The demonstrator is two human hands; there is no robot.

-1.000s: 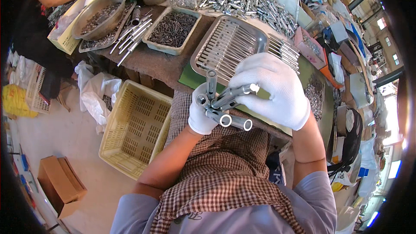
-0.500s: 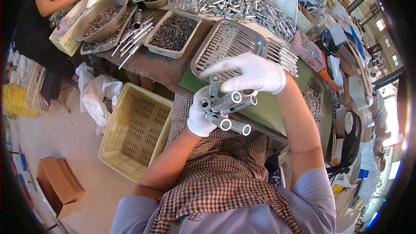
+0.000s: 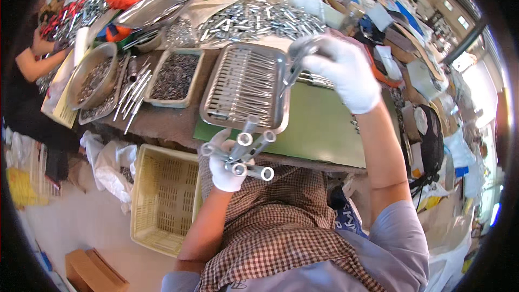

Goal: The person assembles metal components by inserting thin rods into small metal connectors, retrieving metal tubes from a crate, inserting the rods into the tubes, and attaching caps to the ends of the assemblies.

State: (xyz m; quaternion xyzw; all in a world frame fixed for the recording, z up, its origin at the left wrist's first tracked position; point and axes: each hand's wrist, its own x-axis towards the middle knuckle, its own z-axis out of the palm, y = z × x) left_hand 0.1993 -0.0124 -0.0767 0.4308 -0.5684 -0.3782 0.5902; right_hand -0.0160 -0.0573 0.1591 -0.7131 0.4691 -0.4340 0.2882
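My left hand (image 3: 226, 177), in a white glove, is wrapped round a bundle of short shiny metal tubes (image 3: 250, 157). Their open ends fan out toward me and to the right, over the near edge of the bench. Above the bench's right part, my right hand (image 3: 346, 70), gloved too, is raised and closed on a metal tube (image 3: 296, 67). Motion blurs that tube, and its upper end is partly covered by the fingers. Just left of this hand lies a steel tray (image 3: 210, 89) with slim metal rods set in rows.
Dark small parts fill a bin (image 3: 193, 84) left of the tray, beside loose rods (image 3: 132, 94) and a bowl (image 3: 111, 54). Tubes are heaped (image 3: 259, 21) behind. A green board (image 3: 324, 130) covers the bench front. A yellow crate (image 3: 138, 200) stands below. Another person's arm (image 3: 40, 67) is far left.
My right hand has moved up and right, away from the bundle, with a tube in it. My left hand and its tubes now appear lower and further left; the view has shifted too.
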